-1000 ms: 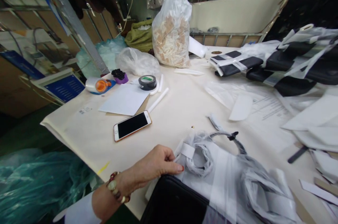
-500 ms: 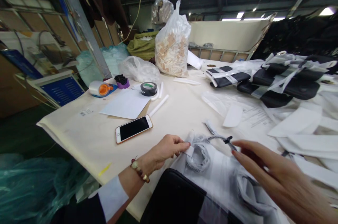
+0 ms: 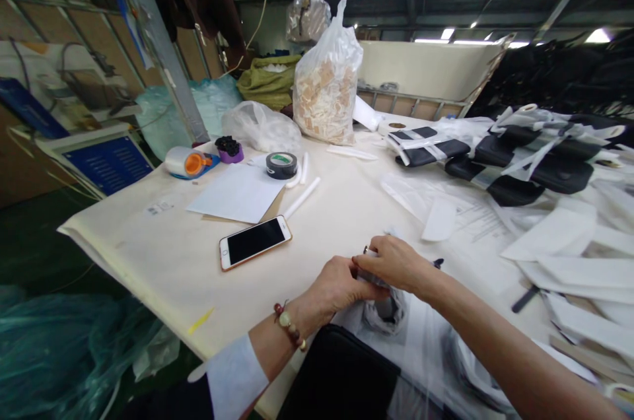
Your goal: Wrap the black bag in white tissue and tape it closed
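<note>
Both of my hands meet at the near edge of the cream table [image 3: 163,255]. My left hand [image 3: 337,288], with a bead bracelet on its wrist, is closed on a bundle of grey paper wrapping [image 3: 384,311]. My right hand [image 3: 393,263] reaches across from the right and pinches the top of the same bundle, touching the left fingers. The wrapping lies on a black bag in clear plastic [image 3: 341,377] right in front of me. A black strap end [image 3: 438,263] pokes out behind my right wrist.
A smartphone [image 3: 255,242] lies left of my hands, beyond it a white sheet [image 3: 235,193], black tape roll [image 3: 281,164] and white sticks [image 3: 302,197]. A plastic bag of tan pieces [image 3: 325,83] stands at the back. Wrapped black bags [image 3: 515,156] and white paper strips [image 3: 564,255] fill the right.
My right hand came in from the right and closed on the grey wrapping beside my left hand. The left hand shifted slightly right on the bundle. The camera tilted up a little.
</note>
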